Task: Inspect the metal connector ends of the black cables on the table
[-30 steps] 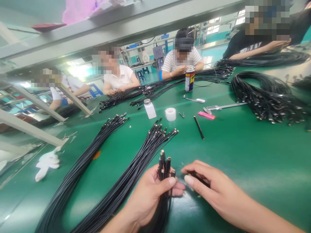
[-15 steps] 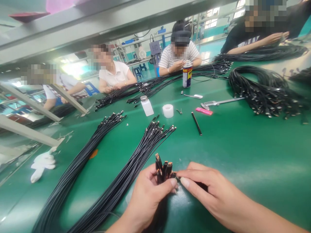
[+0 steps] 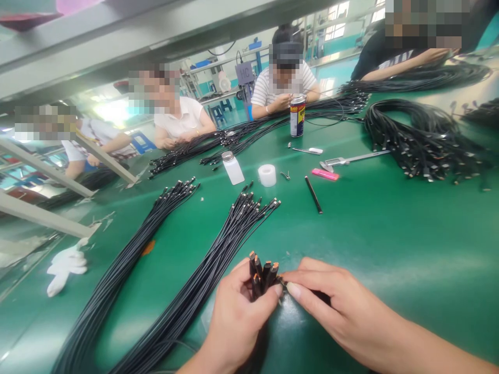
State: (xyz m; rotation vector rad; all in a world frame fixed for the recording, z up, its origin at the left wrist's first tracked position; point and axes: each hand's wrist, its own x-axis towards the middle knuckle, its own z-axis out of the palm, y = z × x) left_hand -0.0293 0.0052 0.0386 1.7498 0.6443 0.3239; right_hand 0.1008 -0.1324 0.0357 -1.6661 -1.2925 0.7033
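Several black cables (image 3: pixel 267 276) stand upright in my left hand (image 3: pixel 241 311), their connector ends with orange-coloured tips poking up above the closed fingers. My right hand (image 3: pixel 331 296) is beside it, thumb and forefinger pinched on one cable's connector end (image 3: pixel 281 283) that leans out to the right of the bunch. Fingers hide most of that connector. Left of my hands, two long bundles of black cables lie on the green table: a nearer bundle (image 3: pixel 218 254) and a farther bundle (image 3: pixel 132 259), both with metal-tipped plugs at the far end.
Ahead lie a white bottle (image 3: pixel 233 170), a tape roll (image 3: pixel 267 175), a black pen (image 3: pixel 313 195), a pink case (image 3: pixel 325 174), a caliper (image 3: pixel 353 160) and a spray can (image 3: pixel 297 117). A coiled cable heap (image 3: pixel 424 140) is right, a white glove (image 3: pixel 67 266) left. Co-workers sit opposite.
The connector ends in my left hand have shifted slightly and spread a little. My right hand keeps its pinch beside them. The whole view has moved slightly.
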